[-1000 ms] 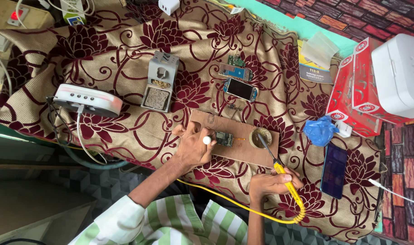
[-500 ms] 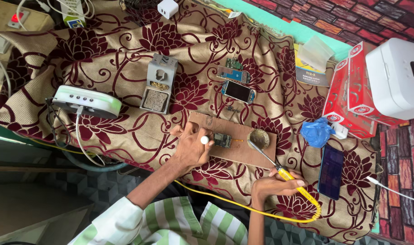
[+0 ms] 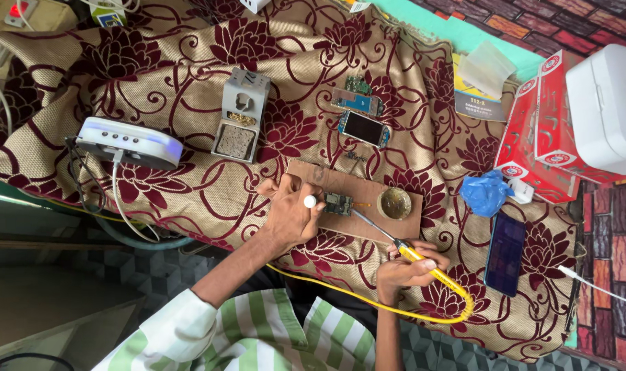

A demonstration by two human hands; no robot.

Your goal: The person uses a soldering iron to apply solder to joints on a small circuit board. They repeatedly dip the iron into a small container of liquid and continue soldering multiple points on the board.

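Seen from the head camera, looking down: a tabletop (image 3: pixel 409 41) is covered by a beige cloth (image 3: pixel 189 75) with dark red flowers. A brown board (image 3: pixel 368 189) lies on the cloth and serves as the landmark here.

The left hand (image 3: pixel 292 213) rests on the board's left end, fingers curled, pinching a small white object (image 3: pixel 311 201) and touching the left edge of a small green circuit board (image 3: pixel 339 204) that lies on the board. The right hand (image 3: pixel 405 268) is just below the board's right half, fingers closed around the yellow handle of a soldering iron (image 3: pixel 395 242). The iron's metal tip points up and left, to the right edge of the circuit board. A yellow cord (image 3: pixel 368 306) loops from the handle back below the board.

On the board's right end sits a small round tin (image 3: pixel 394 203). Just above the board lies a small phone (image 3: pixel 363 128) with a dark screen. Above and left of the board stands a grey iron stand (image 3: pixel 241 117), and farther left a white device (image 3: pixel 129 142) with buttons. Right of the board lie a crumpled blue bag (image 3: pixel 486 193), a dark phone (image 3: pixel 505 253) and red boxes (image 3: pixel 532 130).
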